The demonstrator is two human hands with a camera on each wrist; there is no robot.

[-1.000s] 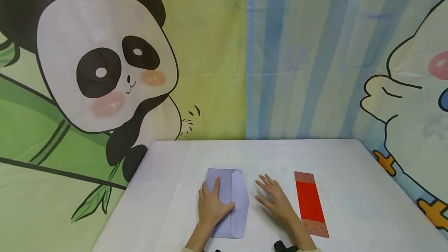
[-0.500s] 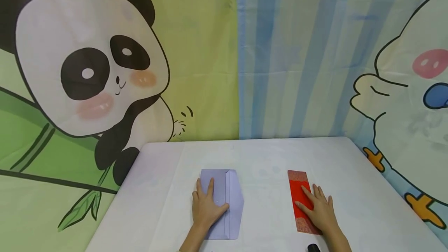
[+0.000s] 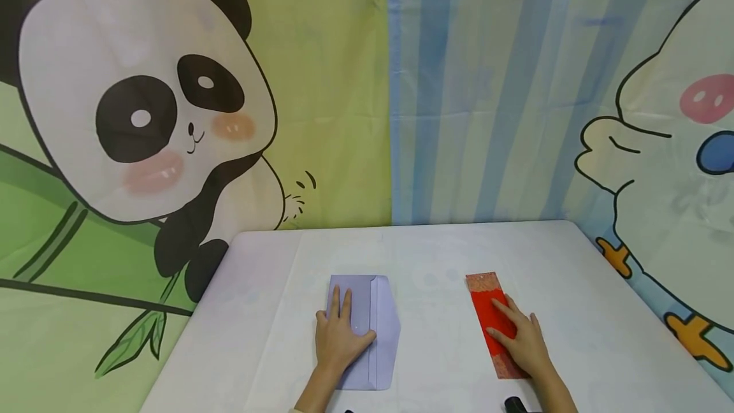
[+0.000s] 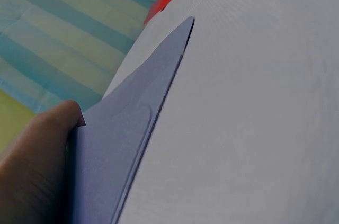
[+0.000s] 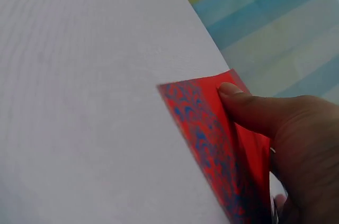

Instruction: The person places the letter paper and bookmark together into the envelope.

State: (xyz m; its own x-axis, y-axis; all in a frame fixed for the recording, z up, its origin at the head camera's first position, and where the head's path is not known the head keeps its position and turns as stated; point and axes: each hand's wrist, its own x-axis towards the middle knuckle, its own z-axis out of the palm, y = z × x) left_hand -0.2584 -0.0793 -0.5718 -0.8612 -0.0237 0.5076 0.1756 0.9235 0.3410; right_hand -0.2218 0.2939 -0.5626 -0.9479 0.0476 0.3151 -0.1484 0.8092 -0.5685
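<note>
A lilac envelope (image 3: 384, 336) lies on the table with its pointed flap unfolded to the right. My left hand (image 3: 338, 340) rests on its left half, fingers stretched away from me and thumb out towards the flap; the thumb shows close by in the left wrist view. To the right is a flat red paper strip (image 3: 492, 317) with patterned ends. My right hand (image 3: 524, 340) pinches its right edge, thumb (image 5: 249, 102) on top and the other fingers mostly hidden beneath. In the right wrist view the paper (image 5: 204, 139) bends up along the gripped side.
Both papers lie on a white table (image 3: 430, 253). Behind its far edge hangs a backdrop (image 3: 321, 81) printed with a panda and a white cartoon animal. A black device (image 3: 515, 405) sits by my right wrist.
My right hand has moved right from beside the envelope to the red strip and now grips it; the strip has turned slightly. My left hand stays on the envelope. The head view has shifted slightly.
</note>
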